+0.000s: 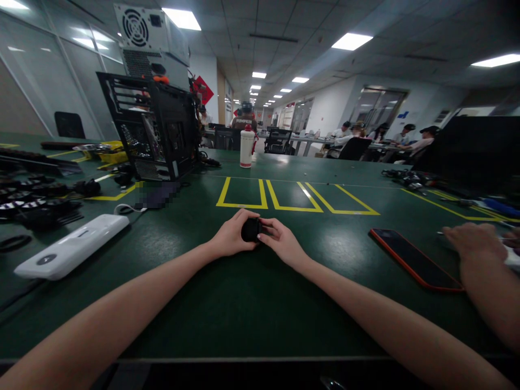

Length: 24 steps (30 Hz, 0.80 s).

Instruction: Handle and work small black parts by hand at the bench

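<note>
Between my two hands, low over the green table (260, 303), is a small round black object (249, 230) whose exact kind I cannot make out. My left hand (232, 234) curls around its left side, thumb below and fingers above. From the right, the fingertips of my right hand (282, 238) pinch its edge. Part of the object is hidden behind the fingers. Yellow tape outlines (241, 206) lie on the table just beyond my hands.
A white power strip (77, 244) lies left, with an open black computer case (162, 130) behind it. A white bottle (246, 147) stands at the back. Right are a red-edged phone (412, 260) and another person's hand (475, 238). Cables (406, 179) lie far right.
</note>
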Motion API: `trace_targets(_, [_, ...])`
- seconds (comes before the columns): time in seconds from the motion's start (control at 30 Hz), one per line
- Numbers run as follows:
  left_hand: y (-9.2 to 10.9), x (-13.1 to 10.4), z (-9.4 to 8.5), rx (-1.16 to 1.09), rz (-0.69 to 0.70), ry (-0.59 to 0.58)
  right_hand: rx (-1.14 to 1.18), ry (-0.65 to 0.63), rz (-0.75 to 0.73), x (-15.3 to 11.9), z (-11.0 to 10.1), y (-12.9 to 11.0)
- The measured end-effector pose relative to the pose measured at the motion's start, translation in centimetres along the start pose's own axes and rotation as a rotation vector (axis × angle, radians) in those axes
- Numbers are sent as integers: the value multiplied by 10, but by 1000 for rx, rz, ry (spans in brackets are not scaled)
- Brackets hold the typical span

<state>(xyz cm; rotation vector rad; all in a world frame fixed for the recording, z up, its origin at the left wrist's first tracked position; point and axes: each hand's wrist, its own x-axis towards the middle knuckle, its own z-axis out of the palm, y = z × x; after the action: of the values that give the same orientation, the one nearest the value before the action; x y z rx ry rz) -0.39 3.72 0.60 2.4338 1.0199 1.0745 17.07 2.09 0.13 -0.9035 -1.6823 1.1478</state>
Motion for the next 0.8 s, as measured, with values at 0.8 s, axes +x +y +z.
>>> trace_targets(0.8, [0, 1, 1, 21, 33, 14, 15, 2, -86, -2, 1, -1])
